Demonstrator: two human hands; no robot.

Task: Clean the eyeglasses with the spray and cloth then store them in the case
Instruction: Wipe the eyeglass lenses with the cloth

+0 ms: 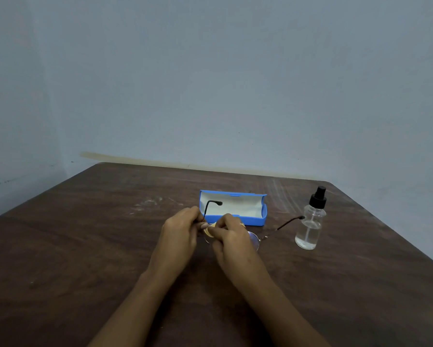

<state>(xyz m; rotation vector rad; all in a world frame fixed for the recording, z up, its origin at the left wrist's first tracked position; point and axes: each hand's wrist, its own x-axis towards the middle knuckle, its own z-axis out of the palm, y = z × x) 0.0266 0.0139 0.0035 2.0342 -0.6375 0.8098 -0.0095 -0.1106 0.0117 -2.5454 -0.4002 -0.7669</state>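
Left hand (179, 231) fingers clamp eyeglasses (254, 240) | right hand (231, 236) fingers pinch cloth (209, 231) on lens | case (235, 209) open

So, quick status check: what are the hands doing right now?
Left hand holding the eyeglasses by the frame. Right hand rubbing a lens with the yellow cloth. Blue case open behind, spray bottle standing to the right. Nothing in the way.

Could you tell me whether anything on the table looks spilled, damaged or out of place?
Nothing stands out. The spray bottle stands upright, the case lies open, and both hands hold the glasses and cloth.
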